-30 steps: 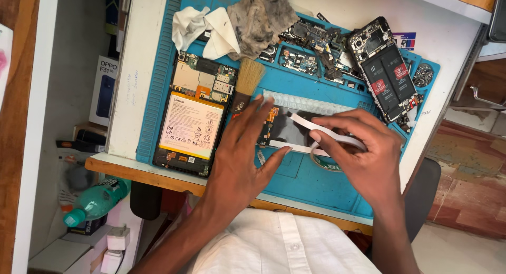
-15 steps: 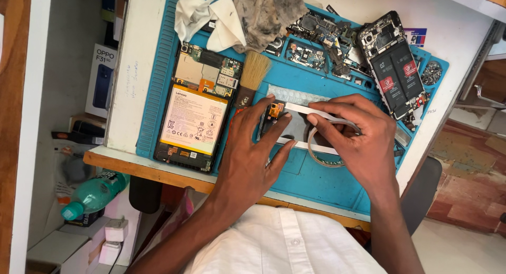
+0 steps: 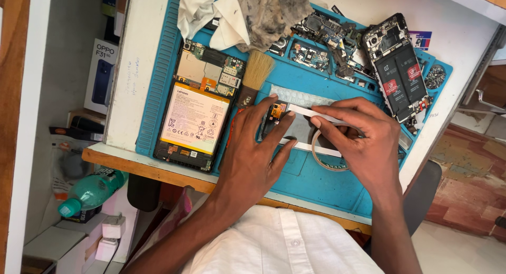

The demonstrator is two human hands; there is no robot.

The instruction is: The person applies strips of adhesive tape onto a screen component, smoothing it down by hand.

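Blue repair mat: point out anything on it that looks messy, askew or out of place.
On the blue mat, loose circuit boards lie heaped at the top edge beside a grimy grey rag. The small opened phone lies askew.

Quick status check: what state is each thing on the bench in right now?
Left hand: flat, pressing the phone part down.
Right hand: pinching a white strip along the part's top edge.
Tablet: back off, battery exposed.
Black phone: opened, internals showing.
Brush: lying idle.
Tape roll: flat under the right hand.
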